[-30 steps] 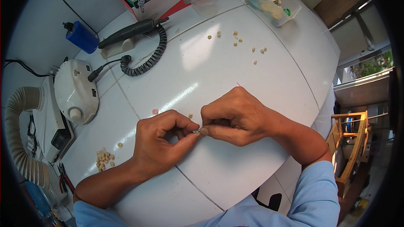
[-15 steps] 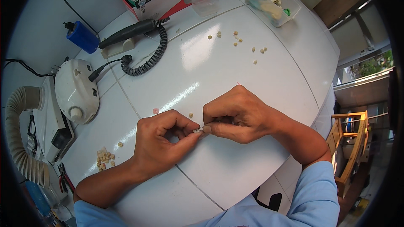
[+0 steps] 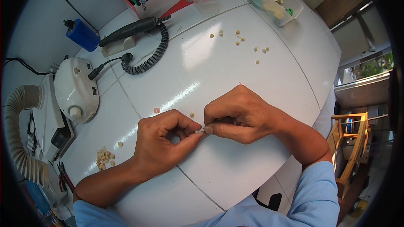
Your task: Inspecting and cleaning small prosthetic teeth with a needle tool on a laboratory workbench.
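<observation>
Over the white tiled table, my left hand [image 3: 162,141] pinches a tiny whitish tooth-like piece [image 3: 197,131] between thumb and forefinger. My right hand [image 3: 235,115] is closed in a pinch right beside it, on a thin light-coloured tool [image 3: 203,129] whose tip meets the piece. Most of that tool is hidden by the fingers. A small pink tip [image 3: 240,83] shows behind my right knuckles; I cannot tell whether it belongs to the tool. Just beyond my fingertips lie a single yellowish tooth-like piece [image 3: 192,114] and a small pink piece [image 3: 156,110].
Several tooth-like pieces form a pile [image 3: 104,157] by my left forearm; more lie scattered [image 3: 237,38] farther back. At left are a white control box [image 3: 76,90], black handpiece [image 3: 128,31], ribbed hose [image 3: 21,143] and pliers [image 3: 63,178]. Behind stand a mask box [image 3: 168,0] and clear tub [image 3: 277,14].
Both hands keep the same pinch on the piece and the tool, with only a tiny shift at the fingertips. The whole picture has moved slightly.
</observation>
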